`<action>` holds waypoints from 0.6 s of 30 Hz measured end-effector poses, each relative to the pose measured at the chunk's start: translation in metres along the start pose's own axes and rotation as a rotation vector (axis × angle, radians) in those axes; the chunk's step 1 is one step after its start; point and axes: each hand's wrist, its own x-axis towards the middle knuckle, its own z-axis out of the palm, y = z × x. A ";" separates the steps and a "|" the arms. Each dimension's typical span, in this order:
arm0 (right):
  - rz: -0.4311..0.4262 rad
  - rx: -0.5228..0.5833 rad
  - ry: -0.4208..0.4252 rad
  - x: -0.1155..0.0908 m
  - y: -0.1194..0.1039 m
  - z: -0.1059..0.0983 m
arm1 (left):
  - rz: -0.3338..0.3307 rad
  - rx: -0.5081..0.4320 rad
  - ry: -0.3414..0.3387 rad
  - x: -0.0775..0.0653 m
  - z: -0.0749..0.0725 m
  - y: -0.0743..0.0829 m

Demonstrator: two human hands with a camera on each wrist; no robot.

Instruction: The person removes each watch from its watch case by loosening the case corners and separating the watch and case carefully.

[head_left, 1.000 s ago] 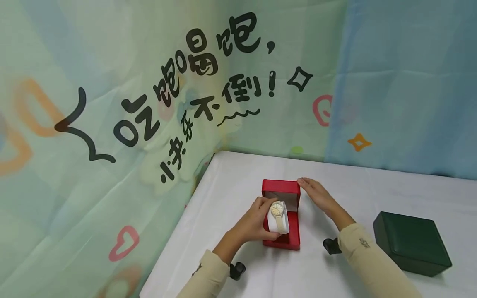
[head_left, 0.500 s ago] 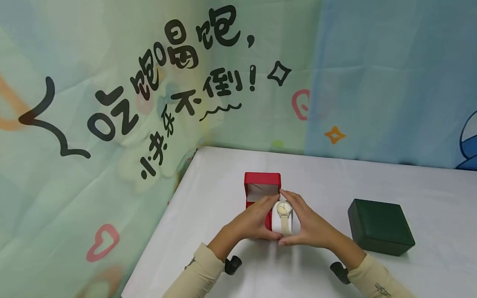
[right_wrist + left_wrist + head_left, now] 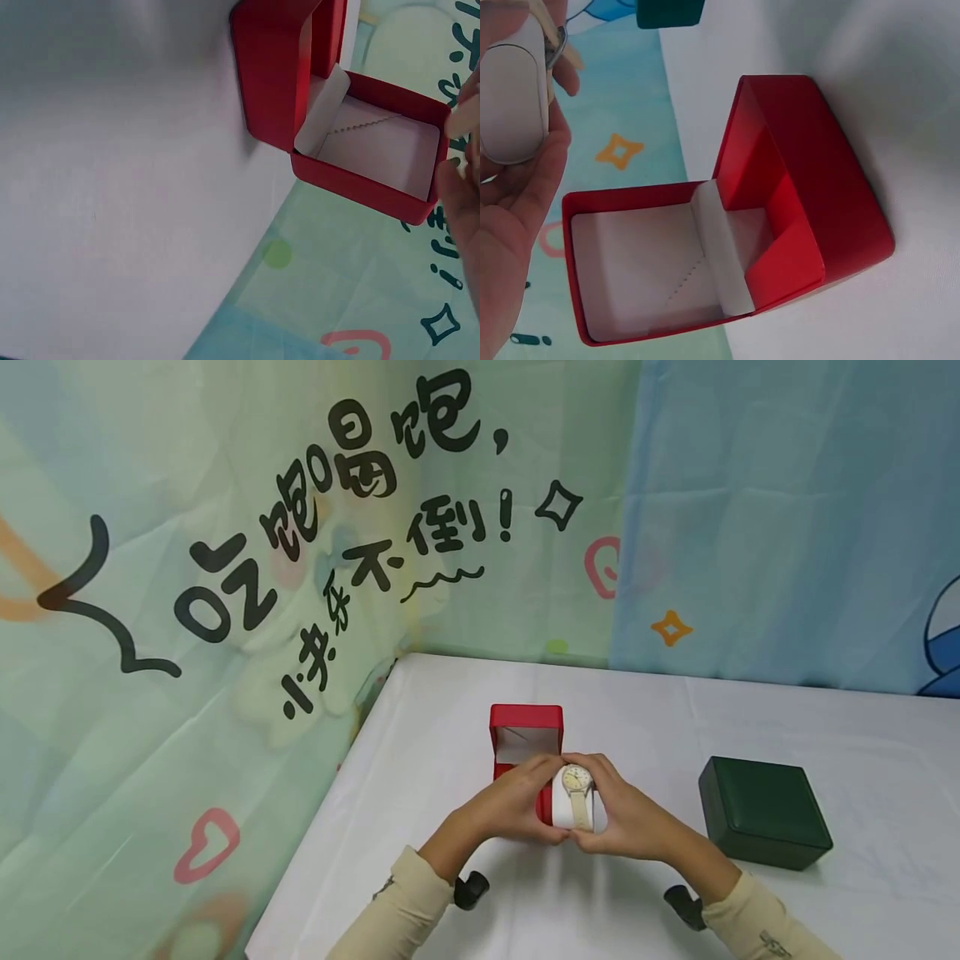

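Status: red box (image 3: 527, 717) open on the white table (image 3: 637, 710), lid up at the far side, so the opening part's done. Watch (image 3: 576, 778) is out, strapped round its white cushion (image 3: 561, 808), & sits over the box's near right edge in the head view, seemingly lifted clear. Left hand (image 3: 517, 802) grips the cushion from the left, right hand (image 3: 633, 810) from the right; thumbs at the near end, fingertips at the far end, close to each other. Right wrist cam catches only bits of that hand, so can't tell its exact grip there. Left wrist cam shows box w/ pale lining & no watch in what's visible. Not done, AFAICT: watch not off cushion, cushion not set down, red box not closed. Green box (image 3: 765, 802) to the right is closed, well apart from both hands, prob. no part in this step.
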 end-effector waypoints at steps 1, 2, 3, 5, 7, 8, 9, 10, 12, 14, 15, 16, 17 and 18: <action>0.018 0.005 -0.012 0.000 -0.001 0.000 | 0.004 0.008 -0.001 0.000 0.001 -0.001; 0.030 0.007 -0.023 0.000 -0.001 0.000 | 0.006 0.012 -0.006 0.001 0.001 -0.001; 0.041 0.010 -0.032 0.000 -0.001 0.001 | 0.007 0.017 -0.010 0.001 0.001 -0.001; 0.053 0.009 -0.047 -0.001 -0.001 0.001 | 0.003 0.012 -0.022 0.002 0.002 -0.002; 0.056 0.011 -0.059 -0.002 0.001 0.000 | -0.003 -0.005 -0.034 0.001 0.002 -0.003; 0.057 0.014 -0.065 -0.002 0.001 0.000 | -0.005 -0.014 -0.040 0.001 0.001 -0.003; 0.055 0.017 -0.070 -0.002 0.002 0.000 | -0.005 -0.013 -0.041 0.001 0.001 -0.004; 0.047 0.021 -0.070 -0.002 0.003 -0.001 | -0.007 -0.021 -0.044 0.001 0.001 -0.005; 0.026 0.030 -0.064 -0.003 0.005 -0.002 | -0.012 -0.021 -0.046 0.000 0.000 -0.005; -0.002 0.035 -0.053 -0.004 0.008 -0.003 | -0.019 -0.012 -0.046 0.000 -0.001 -0.006; -0.019 0.038 -0.048 -0.004 0.010 -0.004 | -0.018 -0.006 -0.046 -0.001 -0.001 -0.006; -0.037 0.041 -0.044 -0.004 0.012 -0.005 | -0.017 -0.009 -0.049 -0.002 -0.001 -0.006; -0.053 0.041 -0.043 -0.004 0.013 -0.005 | -0.016 -0.003 -0.051 -0.002 -0.001 -0.006; -0.067 0.044 -0.043 -0.005 0.015 -0.005 | -0.011 -0.005 -0.053 -0.003 -0.001 -0.006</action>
